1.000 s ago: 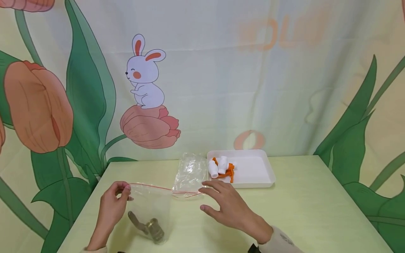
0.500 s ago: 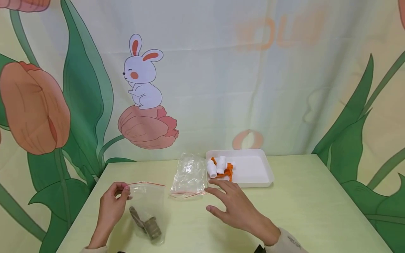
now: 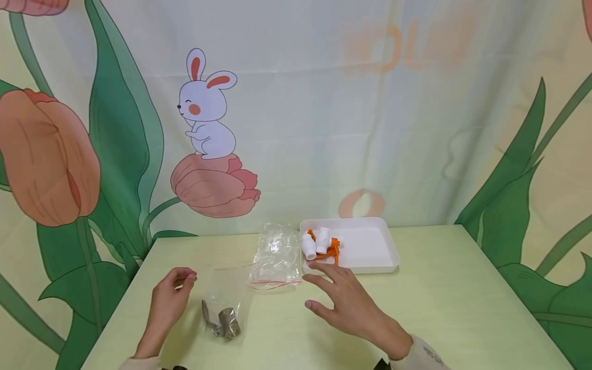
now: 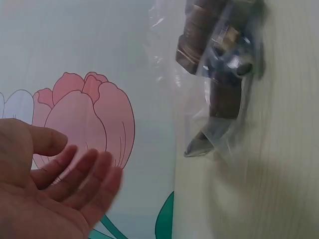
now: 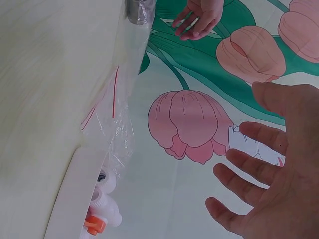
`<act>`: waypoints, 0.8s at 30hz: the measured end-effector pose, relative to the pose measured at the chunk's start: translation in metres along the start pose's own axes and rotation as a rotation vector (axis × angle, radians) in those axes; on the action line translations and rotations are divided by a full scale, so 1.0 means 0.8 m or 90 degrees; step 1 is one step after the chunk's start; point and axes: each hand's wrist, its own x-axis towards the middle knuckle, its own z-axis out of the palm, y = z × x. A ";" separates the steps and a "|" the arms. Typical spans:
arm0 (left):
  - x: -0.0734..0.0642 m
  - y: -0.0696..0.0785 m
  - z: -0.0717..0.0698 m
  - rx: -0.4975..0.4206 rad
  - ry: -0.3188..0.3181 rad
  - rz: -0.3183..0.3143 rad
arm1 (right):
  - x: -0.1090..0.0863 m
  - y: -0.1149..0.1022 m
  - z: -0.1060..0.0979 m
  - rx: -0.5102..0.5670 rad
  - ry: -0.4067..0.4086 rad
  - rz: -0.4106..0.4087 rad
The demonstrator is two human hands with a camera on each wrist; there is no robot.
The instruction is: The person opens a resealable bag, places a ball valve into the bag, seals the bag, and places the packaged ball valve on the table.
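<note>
A clear zip bag (image 3: pixel 228 285) lies on the table at front left, with a dull metal valve (image 3: pixel 228 324) inside it. The valve has a stubby threaded body and a lever handle, better seen through the plastic in the left wrist view (image 4: pixel 224 99). Just left of the bag is my left hand (image 3: pixel 170 298), its fingers loosely curved around nothing; the left wrist view shows the hand (image 4: pixel 60 184) apart from the bag. My right hand (image 3: pixel 339 306) hovers over the table in front of the tray, fingers spread and holding nothing.
A second clear bag (image 3: pixel 276 254) with a red zip line lies at the back middle. Beside it a white tray (image 3: pixel 370 249) holds white plastic fittings (image 3: pixel 323 240) and orange parts (image 3: pixel 335 253) at its left end. A printed curtain (image 3: pixel 296 128) hangs behind the table.
My left hand has let go of the bag's top edge. The bag with the valve has dropped from hanging to lying on the table. My right hand has shifted slightly right.
</note>
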 end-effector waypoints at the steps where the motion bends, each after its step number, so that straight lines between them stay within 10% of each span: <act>1: 0.000 0.000 0.000 0.008 -0.004 0.002 | 0.000 0.000 -0.001 0.000 0.000 0.001; 8: -0.005 0.012 0.002 0.017 -0.062 0.022 | -0.002 0.004 -0.006 0.000 0.008 0.003; 24: -0.029 0.090 0.024 0.124 -0.165 0.208 | -0.009 0.023 -0.023 -0.038 0.014 0.027</act>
